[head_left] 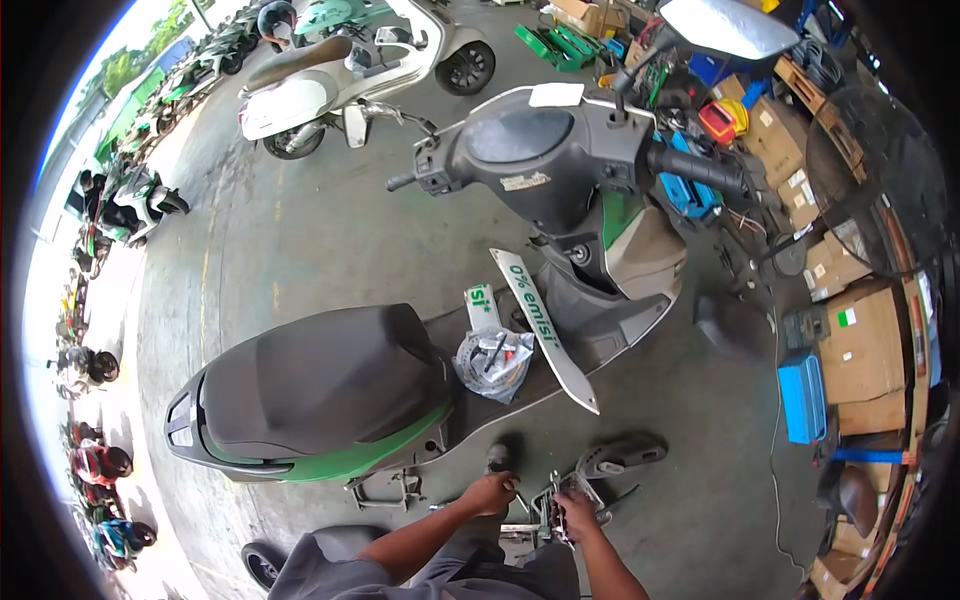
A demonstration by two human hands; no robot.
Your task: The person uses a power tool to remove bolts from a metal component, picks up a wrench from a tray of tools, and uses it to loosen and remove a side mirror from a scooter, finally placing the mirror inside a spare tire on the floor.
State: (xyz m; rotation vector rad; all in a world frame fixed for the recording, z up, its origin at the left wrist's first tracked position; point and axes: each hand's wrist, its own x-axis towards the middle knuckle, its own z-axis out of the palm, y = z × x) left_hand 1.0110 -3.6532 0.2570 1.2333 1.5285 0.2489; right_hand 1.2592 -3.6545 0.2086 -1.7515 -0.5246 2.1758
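Low in the head view, my left hand (pixel 490 493) is closed with its fingers curled, near a dark shoe (pixel 499 458); whatever may be in it is too small to make out. My right hand (pixel 574 513) closes round a metal bracket-like part (pixel 545 508), in front of my legs. Just past that hand lies a dark grey plastic part (pixel 622 456) on the floor. Ahead stands a grey and green scooter (pixel 360 452) with a dark seat (pixel 320 380). On its footboard rest a long white panel with green lettering (pixel 543 330), a shorter white piece (pixel 481 305) and a clear plastic bag of parts (pixel 493 364).
A metal stand (pixel 388 490) shows beneath the scooter. Cardboard boxes (pixel 866 345), a blue bin (pixel 803 397) and tools line the right side, with a cable (pixel 778 500) along the floor. A white scooter (pixel 290 105) stands behind; a person (pixel 277 22) bends beyond it.
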